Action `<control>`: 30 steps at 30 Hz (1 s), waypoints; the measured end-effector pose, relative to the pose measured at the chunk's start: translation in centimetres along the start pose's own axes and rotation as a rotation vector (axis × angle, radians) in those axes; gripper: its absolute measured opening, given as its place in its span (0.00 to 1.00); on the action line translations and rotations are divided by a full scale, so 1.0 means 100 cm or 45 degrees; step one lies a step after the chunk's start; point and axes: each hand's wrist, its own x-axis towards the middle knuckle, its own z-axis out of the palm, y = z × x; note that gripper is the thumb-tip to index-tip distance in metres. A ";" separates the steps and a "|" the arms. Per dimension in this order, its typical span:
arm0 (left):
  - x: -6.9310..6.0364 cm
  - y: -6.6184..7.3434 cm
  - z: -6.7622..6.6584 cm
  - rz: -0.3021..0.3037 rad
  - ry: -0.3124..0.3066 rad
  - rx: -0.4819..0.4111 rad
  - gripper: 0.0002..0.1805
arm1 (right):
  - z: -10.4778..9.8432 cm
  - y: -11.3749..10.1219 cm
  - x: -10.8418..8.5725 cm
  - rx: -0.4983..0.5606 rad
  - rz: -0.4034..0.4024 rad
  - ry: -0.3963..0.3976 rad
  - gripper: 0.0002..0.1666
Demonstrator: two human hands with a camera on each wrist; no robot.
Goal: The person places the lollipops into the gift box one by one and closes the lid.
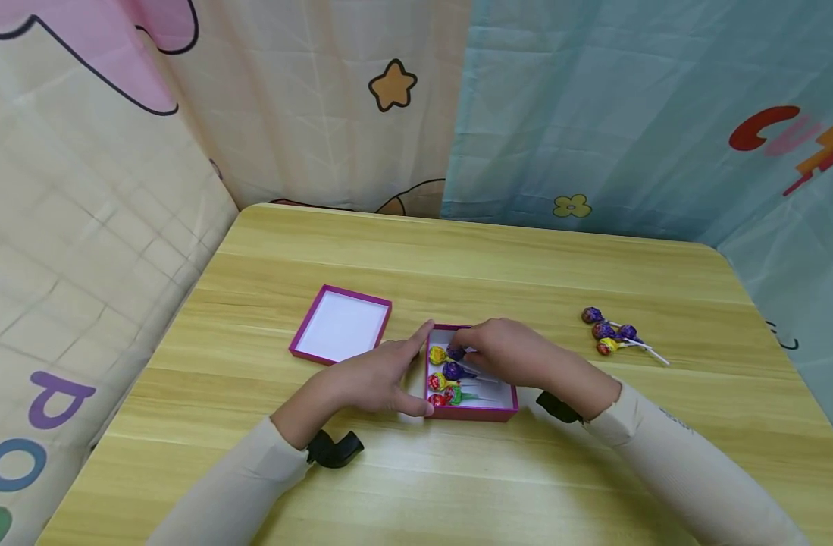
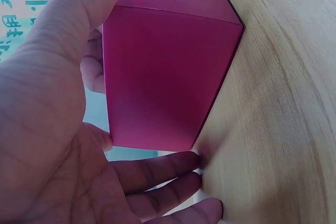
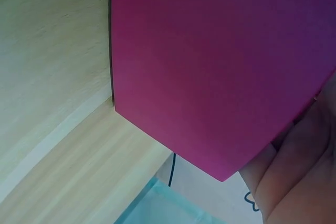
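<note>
My left hand (image 1: 371,377) holds the left side of a magenta box (image 1: 474,415), with the thumb at its near corner and the index finger at its far corner. In the left wrist view, the other fingers (image 2: 157,171) reach out below the box's side wall (image 2: 163,77). Over the box, my right hand (image 1: 512,353) pinches a purple-wrapped lollipop (image 1: 455,353) inside it; the fingertips are partly hidden. Several wrapped lollipops lie in the box, including a yellow one (image 1: 437,355), another purple one (image 1: 453,371) and a green one (image 1: 452,395).
The magenta-rimmed box lid (image 1: 342,327) lies with its white inside up, left of the box. Several loose lollipops (image 1: 603,331) are grouped on the right of the wooden table (image 1: 471,258). Printed curtains (image 1: 307,114) hang behind and beside the table.
</note>
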 end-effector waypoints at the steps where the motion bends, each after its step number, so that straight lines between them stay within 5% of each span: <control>1: 0.000 0.000 0.000 -0.002 -0.001 0.001 0.67 | 0.000 0.000 0.000 0.016 -0.001 -0.012 0.13; 16: 0.000 0.000 -0.001 0.004 0.000 -0.018 0.67 | 0.003 0.003 0.000 0.144 -0.106 -0.084 0.17; 30: 0.000 0.001 -0.001 -0.004 0.003 0.012 0.66 | -0.001 -0.002 -0.005 0.055 -0.024 -0.067 0.16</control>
